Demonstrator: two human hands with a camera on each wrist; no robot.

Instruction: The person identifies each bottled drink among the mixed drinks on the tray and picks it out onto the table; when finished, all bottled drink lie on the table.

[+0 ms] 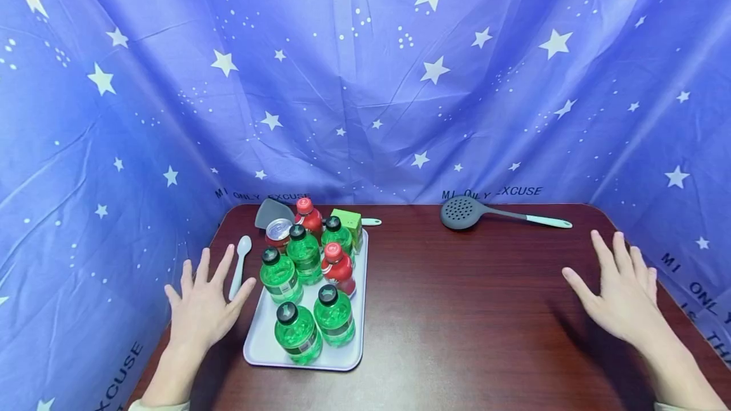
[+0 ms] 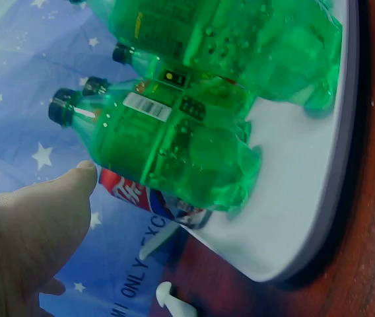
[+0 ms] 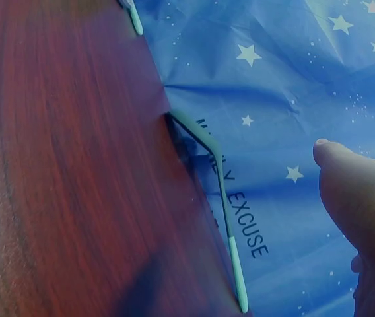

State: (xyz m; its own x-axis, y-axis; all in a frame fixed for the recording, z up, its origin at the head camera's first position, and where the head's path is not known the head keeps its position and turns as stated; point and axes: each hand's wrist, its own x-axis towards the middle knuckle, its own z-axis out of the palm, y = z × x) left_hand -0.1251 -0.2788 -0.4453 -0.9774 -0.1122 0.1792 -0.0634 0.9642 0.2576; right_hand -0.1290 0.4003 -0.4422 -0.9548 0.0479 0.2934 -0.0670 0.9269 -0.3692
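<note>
I'm remotely holding my left hand point(image 1: 200, 314) near the tray point(image 1: 259, 341), my right hand point(image 1: 624, 300) well right of it, fingers point(image 1: 204, 266) wide and empty, while green bottles point(image 1: 299, 338) are standing on it, presumably to stay gathered.

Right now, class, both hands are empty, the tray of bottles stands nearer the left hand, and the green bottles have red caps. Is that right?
Not quite: the green bottles have black caps, as the head view shows. The rest holds: the left hand and right hand are empty, and the tray stands nearer the left hand.
</note>
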